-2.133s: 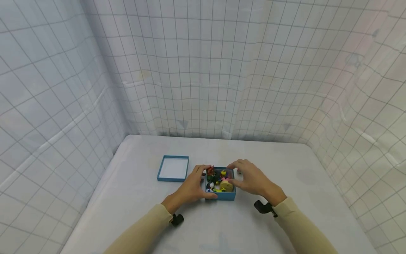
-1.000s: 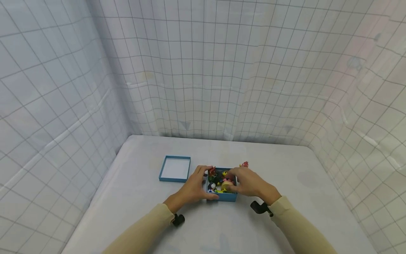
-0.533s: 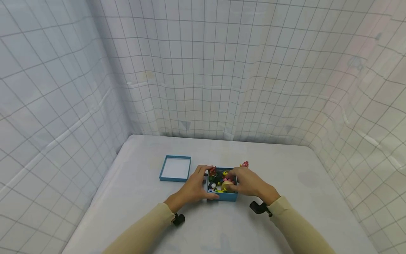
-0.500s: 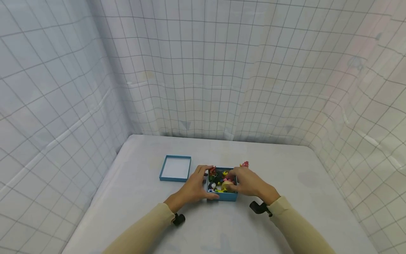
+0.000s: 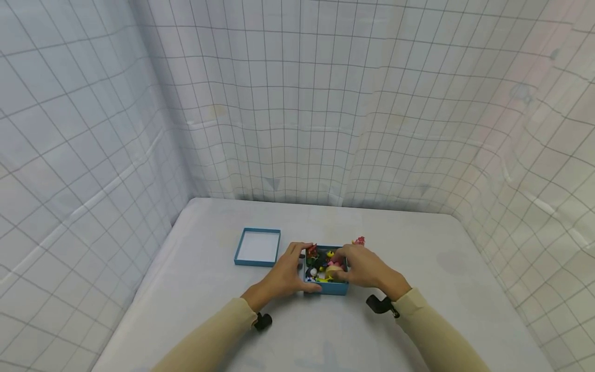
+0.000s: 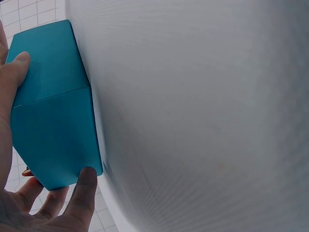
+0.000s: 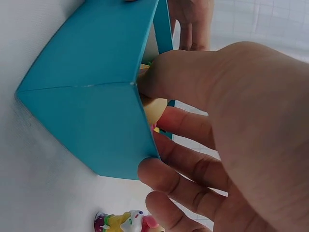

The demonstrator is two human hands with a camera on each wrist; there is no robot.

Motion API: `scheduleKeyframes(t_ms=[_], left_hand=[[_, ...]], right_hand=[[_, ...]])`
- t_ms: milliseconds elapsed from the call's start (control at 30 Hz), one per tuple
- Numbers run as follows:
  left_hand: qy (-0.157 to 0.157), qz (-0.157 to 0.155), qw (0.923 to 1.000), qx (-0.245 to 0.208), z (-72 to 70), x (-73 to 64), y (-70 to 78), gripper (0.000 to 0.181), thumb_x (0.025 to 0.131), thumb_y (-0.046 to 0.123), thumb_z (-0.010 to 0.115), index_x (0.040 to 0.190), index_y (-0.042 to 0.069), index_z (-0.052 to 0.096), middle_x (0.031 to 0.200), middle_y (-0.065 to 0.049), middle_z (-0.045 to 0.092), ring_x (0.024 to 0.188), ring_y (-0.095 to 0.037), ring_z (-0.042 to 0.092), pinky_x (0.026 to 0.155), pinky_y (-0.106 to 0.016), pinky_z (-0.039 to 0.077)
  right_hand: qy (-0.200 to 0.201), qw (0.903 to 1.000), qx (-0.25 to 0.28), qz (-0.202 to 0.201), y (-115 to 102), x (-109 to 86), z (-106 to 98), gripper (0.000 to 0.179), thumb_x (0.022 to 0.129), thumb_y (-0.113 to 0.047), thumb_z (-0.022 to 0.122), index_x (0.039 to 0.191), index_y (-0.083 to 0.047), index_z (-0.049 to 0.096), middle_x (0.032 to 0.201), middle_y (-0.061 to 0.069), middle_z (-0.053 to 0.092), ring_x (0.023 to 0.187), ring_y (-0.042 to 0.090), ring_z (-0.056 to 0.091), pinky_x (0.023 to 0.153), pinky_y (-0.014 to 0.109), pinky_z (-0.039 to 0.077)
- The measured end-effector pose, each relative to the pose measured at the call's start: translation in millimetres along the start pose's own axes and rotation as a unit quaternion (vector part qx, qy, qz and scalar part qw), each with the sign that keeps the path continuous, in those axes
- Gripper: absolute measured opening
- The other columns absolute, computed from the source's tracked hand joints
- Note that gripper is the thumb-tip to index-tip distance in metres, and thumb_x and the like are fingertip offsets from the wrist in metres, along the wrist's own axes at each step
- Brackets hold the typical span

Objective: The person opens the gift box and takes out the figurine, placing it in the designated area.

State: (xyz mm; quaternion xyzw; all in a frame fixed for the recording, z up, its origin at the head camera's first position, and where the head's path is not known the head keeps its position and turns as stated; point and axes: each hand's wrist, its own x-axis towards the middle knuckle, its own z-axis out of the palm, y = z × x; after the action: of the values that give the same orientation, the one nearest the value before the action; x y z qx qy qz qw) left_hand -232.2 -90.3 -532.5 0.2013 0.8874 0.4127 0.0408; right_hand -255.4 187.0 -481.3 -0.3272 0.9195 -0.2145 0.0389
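A blue cardboard box [image 5: 332, 288] without its lid stands on the white table, packed with several small colourful toy figures [image 5: 321, 262]. My left hand [image 5: 284, 271] grips its left side, thumb on the near wall and fingers round the far corner. In the left wrist view the thumb and fingertips press the box's blue walls [image 6: 53, 125]. My right hand [image 5: 364, 266] reaches over the right wall and pinches a pale yellow rounded toy [image 7: 155, 111] inside the box. Two of its fingers stay outside, by the wall, in the right wrist view.
The blue-rimmed lid [image 5: 257, 262] lies inside up, left of the box. Beyond my right hand stands a loose toy figure with a red top [image 5: 359, 241], its white and yellow body [image 7: 126, 221] showing in the right wrist view. White gridded curtains [image 5: 297, 129] enclose the table.
My right hand has moved left and down into the box, and its fingers have closed on the pale yellow toy. The left hand keeps its grip. Over the last second, little has moved.
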Motion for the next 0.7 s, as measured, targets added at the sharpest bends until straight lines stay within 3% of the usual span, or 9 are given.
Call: scheduleKeyframes(t_ms=[367,700], left_hand=[[0.004,0.0,1.0,0.004,0.9,-0.6,-1.2,0.119,0.084,0.042,0.109,0.177,0.014,0.04,0.173,-0.018,0.047,0.148,-0.045,0.067,0.123,-0.058,0.061],[0.002,-0.006,1.0,-0.002,1.0,0.1,-1.3,0.119,0.084,0.041,0.109,0.177,0.014,0.04,0.174,-0.018,0.047,0.149,-0.045,0.066,0.123,-0.058,0.061]], right_hand=[[0.025,0.9996,-0.015,-0.004,-1.4,-3.4,-2.8,0.029,0.102,-0.024,0.09,0.127,-0.011,0.083,0.115,-0.001,0.08,0.107,0.016,0.073,0.1,0.048,0.067],[0.056,0.9982,-0.002,-0.023,-2.3,-7.3,-6.5,0.029,0.101,-0.019,0.091,0.127,-0.011,0.081,0.118,0.0,0.08,0.11,0.018,0.077,0.1,0.045,0.068]])
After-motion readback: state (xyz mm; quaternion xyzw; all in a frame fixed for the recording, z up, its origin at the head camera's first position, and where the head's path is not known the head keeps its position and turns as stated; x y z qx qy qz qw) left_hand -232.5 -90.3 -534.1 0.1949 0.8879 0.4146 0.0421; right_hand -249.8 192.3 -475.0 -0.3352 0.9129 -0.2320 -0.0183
